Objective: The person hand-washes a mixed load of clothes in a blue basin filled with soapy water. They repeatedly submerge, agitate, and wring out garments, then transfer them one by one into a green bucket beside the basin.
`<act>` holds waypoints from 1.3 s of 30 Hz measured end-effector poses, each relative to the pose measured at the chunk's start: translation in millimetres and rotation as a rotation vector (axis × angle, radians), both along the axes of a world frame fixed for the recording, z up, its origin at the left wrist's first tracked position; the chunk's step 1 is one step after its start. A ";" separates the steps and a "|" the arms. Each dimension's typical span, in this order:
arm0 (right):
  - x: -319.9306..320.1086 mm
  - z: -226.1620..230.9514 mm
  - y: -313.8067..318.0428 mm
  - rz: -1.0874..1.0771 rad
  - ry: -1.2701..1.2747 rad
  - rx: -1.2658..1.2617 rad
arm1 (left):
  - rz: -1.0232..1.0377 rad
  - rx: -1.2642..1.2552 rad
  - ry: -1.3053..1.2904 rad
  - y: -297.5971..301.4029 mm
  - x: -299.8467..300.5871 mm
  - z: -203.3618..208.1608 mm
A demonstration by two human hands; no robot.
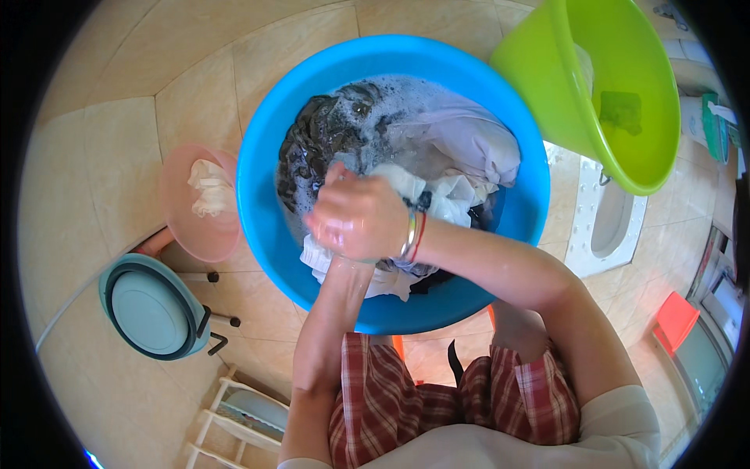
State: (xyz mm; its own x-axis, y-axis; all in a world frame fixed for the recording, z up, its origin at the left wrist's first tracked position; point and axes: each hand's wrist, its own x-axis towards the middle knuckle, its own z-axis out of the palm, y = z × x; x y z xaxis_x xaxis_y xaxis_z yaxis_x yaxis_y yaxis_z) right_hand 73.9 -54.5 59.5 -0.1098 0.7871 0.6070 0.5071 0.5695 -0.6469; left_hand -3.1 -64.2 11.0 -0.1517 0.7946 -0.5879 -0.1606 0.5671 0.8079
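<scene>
My two hands are pressed together over a large blue basin (262,234) of soapy water. My right hand (363,219) lies on top with its fingers curled in. It wears a metal bangle (408,234) and a red cord (420,237) at the wrist. Mostly hidden beneath it is my left hand, whose wet wrist (353,270) shows. What they grip cannot be made out. Around them, white cloth (449,199) bunches up on the right. A dark wet garment (312,144) soaks at the far left, and a pale lilac garment (469,137) floats far right amid suds (406,86).
At the left, a pink basin (180,211) holds cream cloth, near a folded grey-green tub (148,305). A lime green bucket (578,94) stands far right, beside a squat toilet (609,227). A rack (242,418) is near left, a red stool (676,316) near right.
</scene>
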 end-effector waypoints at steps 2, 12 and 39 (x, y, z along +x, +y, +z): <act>17.1 -29.0 16.1 -0.006 -0.096 -0.191 | -0.067 -0.158 0.531 -3.0 10.4 16.1; 78.8 -116.3 -12.3 -0.129 -0.282 -0.516 | 0.114 -0.102 -0.417 15.3 -40.4 -39.1; -18.1 30.9 0.1 0.092 -0.042 -0.077 | -0.162 0.215 0.341 1.6 9.2 32.2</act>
